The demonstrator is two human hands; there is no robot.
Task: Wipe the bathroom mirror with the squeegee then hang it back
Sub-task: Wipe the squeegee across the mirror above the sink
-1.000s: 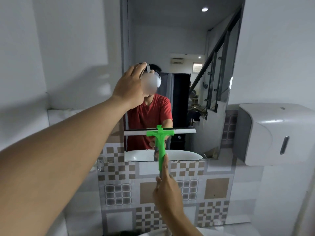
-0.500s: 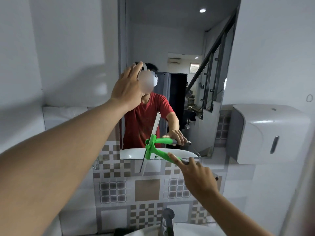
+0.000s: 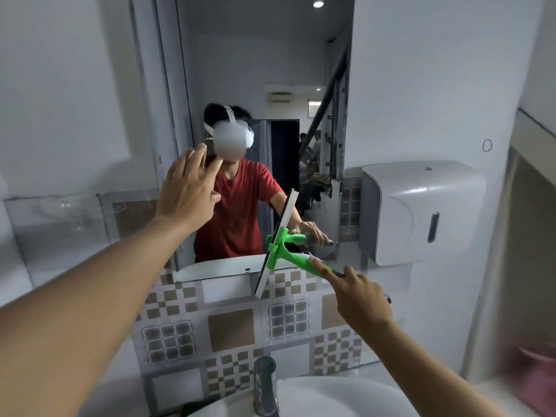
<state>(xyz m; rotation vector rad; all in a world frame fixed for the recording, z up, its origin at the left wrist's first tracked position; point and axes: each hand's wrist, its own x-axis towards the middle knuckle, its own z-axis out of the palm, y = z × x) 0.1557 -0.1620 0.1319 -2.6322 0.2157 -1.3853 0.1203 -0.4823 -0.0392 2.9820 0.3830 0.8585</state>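
A tall narrow mirror (image 3: 270, 55) hangs on the white wall above patterned tiles. My right hand (image 3: 359, 296) grips the handle of a green squeegee (image 3: 281, 251). Its white blade stands almost upright, tilted a little, across the mirror's bottom edge near the right side. The squeegee's reflection shows just above it in the glass. My left hand (image 3: 188, 191) is raised with fingers spread, in front of the mirror's left edge and holding nothing. Whether it touches the glass I cannot tell.
A white paper dispenser (image 3: 421, 212) is mounted on the wall right of the mirror. A small hook (image 3: 486, 145) sits on the wall above it. A chrome tap (image 3: 264, 386) and white basin (image 3: 331, 398) lie below. A glass shelf (image 3: 60, 206) is at left.
The squeegee turned from blade horizontal, handle down, to blade nearly upright, handle out right. My left hand dropped lower and spread its fingers. The view shifted down, showing tap and basin.
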